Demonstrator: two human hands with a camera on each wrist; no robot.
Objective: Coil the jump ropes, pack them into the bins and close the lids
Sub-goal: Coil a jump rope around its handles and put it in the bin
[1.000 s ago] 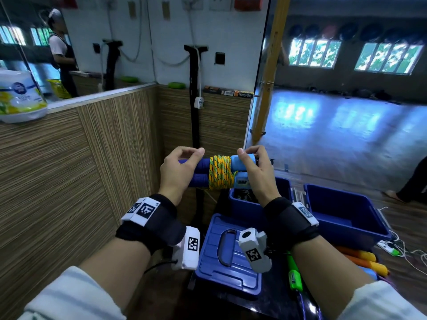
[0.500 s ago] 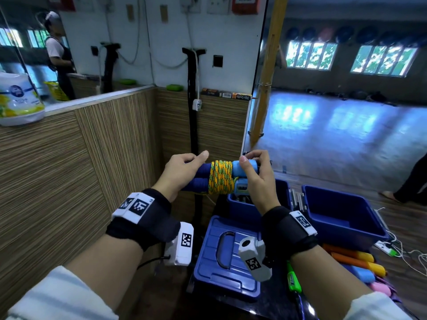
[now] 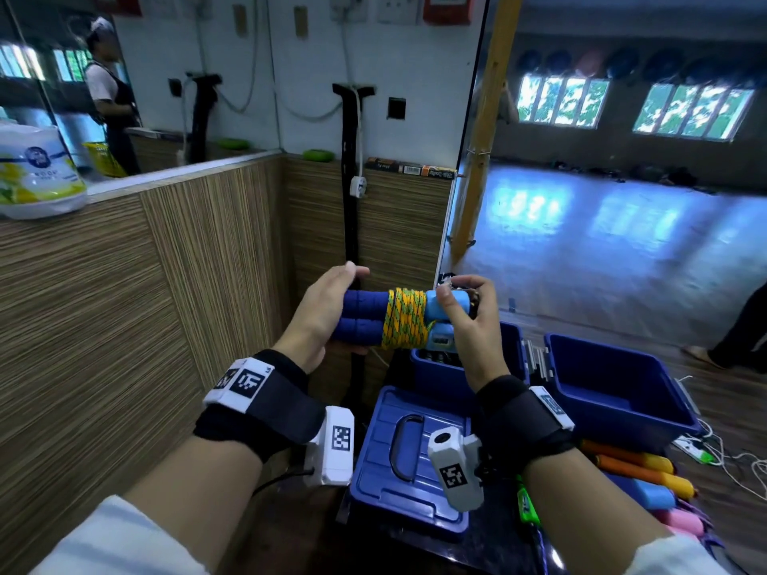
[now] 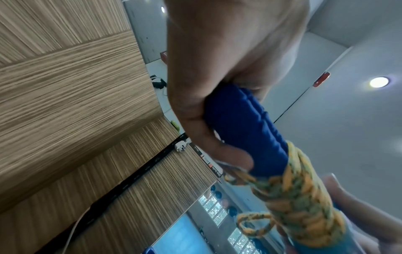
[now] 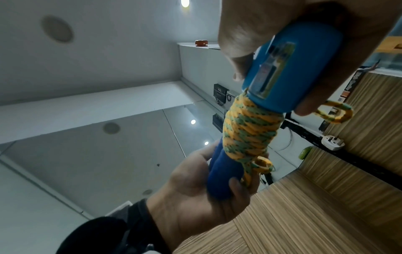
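Note:
A jump rope (image 3: pixel 406 319) is bundled, its yellow-green cord wound tightly round two blue handles laid side by side. I hold it level in the air above the bins. My left hand (image 3: pixel 323 309) grips the dark blue foam ends (image 4: pixel 245 127) between thumb and fingers. My right hand (image 3: pixel 469 321) pinches the light blue plastic ends (image 5: pixel 293 68). Small cord loops stick out of the winding (image 5: pixel 335 111). Below the bundle stands a blue bin (image 3: pixel 512 354) with dark contents. A second blue bin (image 3: pixel 614 392) stands open at the right, and a blue lid (image 3: pixel 406 458) with a handle slot lies in front.
More rope handles, orange, yellow, blue and pink (image 3: pixel 635 466), lie at the right, and a green one (image 3: pixel 527 504) is under my right forearm. A wood-panelled wall (image 3: pixel 124 305) closes the left, a black post (image 3: pixel 350 201) stands ahead. White cables (image 3: pixel 738 462) trail on the floor near a person's leg (image 3: pixel 743 325).
My left fingers have straightened from curling over the handles to lying behind them. The right fingers have shifted on the light blue ends. The bundle stays at about the same place.

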